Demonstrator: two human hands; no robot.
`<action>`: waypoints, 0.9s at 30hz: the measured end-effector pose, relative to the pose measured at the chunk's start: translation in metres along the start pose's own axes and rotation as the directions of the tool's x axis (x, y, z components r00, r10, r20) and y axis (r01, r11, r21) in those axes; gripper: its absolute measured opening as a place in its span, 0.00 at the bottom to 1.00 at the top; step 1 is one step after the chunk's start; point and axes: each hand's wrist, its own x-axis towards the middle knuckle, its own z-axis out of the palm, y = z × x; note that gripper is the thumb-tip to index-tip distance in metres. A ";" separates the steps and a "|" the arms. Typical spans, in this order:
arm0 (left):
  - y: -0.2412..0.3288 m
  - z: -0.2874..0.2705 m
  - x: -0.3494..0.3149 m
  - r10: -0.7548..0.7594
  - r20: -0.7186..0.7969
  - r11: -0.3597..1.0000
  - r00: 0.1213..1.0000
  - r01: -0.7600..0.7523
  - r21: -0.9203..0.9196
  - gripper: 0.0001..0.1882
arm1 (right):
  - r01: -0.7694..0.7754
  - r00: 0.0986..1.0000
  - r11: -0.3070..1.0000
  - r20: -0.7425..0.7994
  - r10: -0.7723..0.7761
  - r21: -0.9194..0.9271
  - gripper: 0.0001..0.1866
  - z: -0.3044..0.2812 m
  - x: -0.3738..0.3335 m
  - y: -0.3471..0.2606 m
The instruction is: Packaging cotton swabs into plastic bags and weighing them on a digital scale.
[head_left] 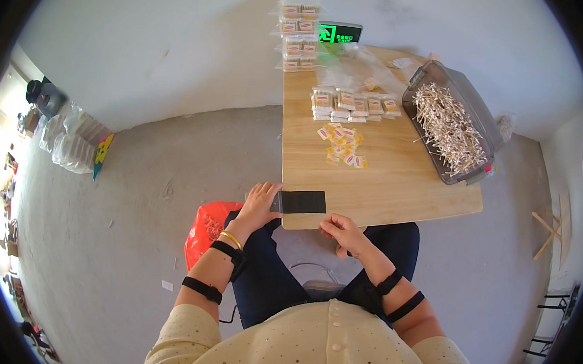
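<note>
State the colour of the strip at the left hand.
The strip is black; see the head view.

The left hand (258,205) is covering the left end of the black strip (304,202), so its grip there is staying unclear. The right hand (344,233) is curling inward — whether it is pinching anything is remaining too small to tell. The left forearm (209,269) is partly hiding the red bag (195,243), whose pale contents are blurring together. The tabletop (398,199) is concealing parts of the legs (264,269). The packet stack (299,48) is overlapping the green sign (344,33), and the lower edge is cropping the shirt (300,346).
</note>
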 end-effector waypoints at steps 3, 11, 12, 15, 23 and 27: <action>0.001 0.001 -0.001 0.053 -0.020 0.999 0.998 -0.053 0.002 0.42 | -0.015 1.000 1.000 -0.025 0.015 -0.017 0.11 -0.001 -0.006 -0.005; 0.022 0.016 0.017 0.083 0.013 0.994 0.996 -0.084 0.075 0.44 | 0.030 0.999 0.998 -0.023 -0.031 -0.057 0.13 -0.016 -0.011 0.005; 0.024 0.018 0.018 0.096 0.015 0.993 0.995 -0.097 0.071 0.44 | 0.036 0.999 0.997 -0.029 -0.038 -0.061 0.13 -0.017 -0.012 0.004; 0.047 0.018 0.021 0.132 -0.068 0.984 0.989 -0.122 0.132 0.44 | -0.027 0.997 0.998 -0.075 0.023 -0.055 0.13 -0.031 -0.013 0.006; 0.088 0.085 0.059 0.172 -0.051 0.985 0.984 -0.171 0.026 0.36 | 0.167 0.904 0.948 -0.341 -0.257 -0.272 0.16 -0.139 0.019 0.031; 0.107 0.117 0.085 0.233 -0.030 0.963 0.972 -0.226 0.147 0.36 | 0.085 0.689 0.925 -0.649 -0.323 -0.370 0.19 -0.246 0.022 0.010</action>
